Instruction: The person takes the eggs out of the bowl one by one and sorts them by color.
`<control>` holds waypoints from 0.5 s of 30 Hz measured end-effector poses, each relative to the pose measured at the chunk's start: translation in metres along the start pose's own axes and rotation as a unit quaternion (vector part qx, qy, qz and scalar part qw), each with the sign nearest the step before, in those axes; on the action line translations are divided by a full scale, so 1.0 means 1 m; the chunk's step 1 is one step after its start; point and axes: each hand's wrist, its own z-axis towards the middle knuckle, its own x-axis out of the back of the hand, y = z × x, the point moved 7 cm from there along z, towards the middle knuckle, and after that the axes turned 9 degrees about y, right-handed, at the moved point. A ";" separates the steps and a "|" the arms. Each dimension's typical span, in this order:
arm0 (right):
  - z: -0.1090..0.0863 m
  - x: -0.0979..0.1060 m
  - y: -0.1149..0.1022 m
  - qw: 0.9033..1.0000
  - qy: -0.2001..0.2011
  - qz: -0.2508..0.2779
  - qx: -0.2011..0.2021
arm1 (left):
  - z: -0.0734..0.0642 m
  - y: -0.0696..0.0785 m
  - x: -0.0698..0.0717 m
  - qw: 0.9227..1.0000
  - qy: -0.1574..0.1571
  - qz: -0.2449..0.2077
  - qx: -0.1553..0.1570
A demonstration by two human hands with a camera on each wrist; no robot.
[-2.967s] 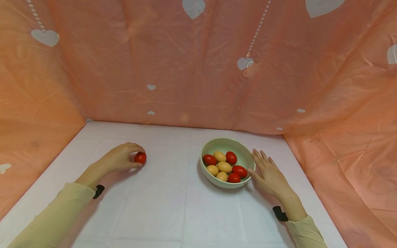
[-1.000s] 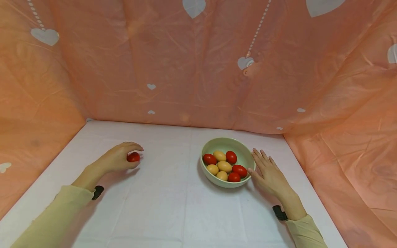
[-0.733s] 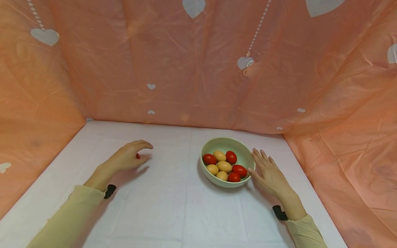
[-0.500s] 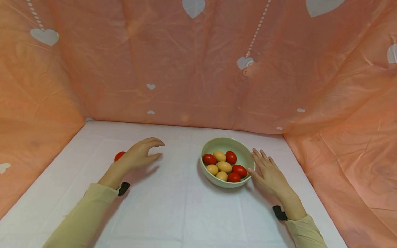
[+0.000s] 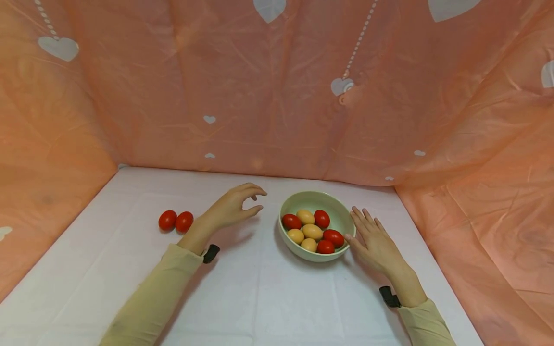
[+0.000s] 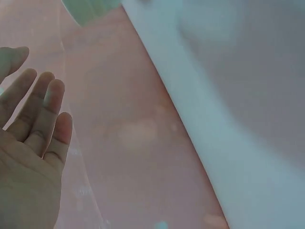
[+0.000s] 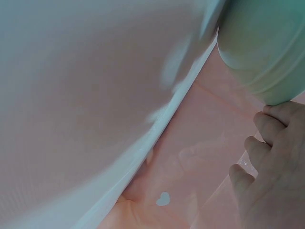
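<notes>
My left hand (image 5: 231, 206) hovers left of a pale green bowl (image 5: 318, 258), its fingers loosely bent and holding nothing. In the left wrist view, that hand (image 6: 33, 143) shows a bare palm and parted fingers. Behind its wrist, two glossy red ovals like small tomatoes lie side by side: one (image 5: 167, 220) further left, the other (image 5: 184, 222) partly covered by the wrist. My right hand (image 5: 376, 242) rests against the bowl's right side with straight fingers. The right wrist view has its fingertips at the bowl's wall. Inside lie several red ovals (image 5: 333, 238) and several yellow ones (image 5: 312, 232).
A white cloth (image 5: 216, 298) covers the table. Orange-pink sheeting (image 5: 268, 129) with pale hearts rises behind and at both sides. Each wrist wears a black strap; one strap (image 5: 211, 253) is on the left, the other (image 5: 389, 296) on the right.
My left hand has let go of a red oval on the table and moved right toward the bowl, uncovering two red ovals side by side. My right hand has stayed at the bowl.
</notes>
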 end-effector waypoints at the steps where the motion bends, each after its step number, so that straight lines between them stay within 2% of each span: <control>1: 0.000 0.000 0.000 1.000 0.001 0.000 0.000 | 0.004 0.003 -0.004 1.000 -0.001 -0.004 -0.003; 9: -0.001 0.001 -0.001 1.000 0.009 -0.001 0.006 | 0.029 0.028 -0.034 0.999 -0.023 -0.025 -0.023; 15: -0.002 0.002 -0.002 1.000 0.011 0.000 0.007 | 0.044 0.040 -0.057 0.997 -0.065 -0.041 -0.017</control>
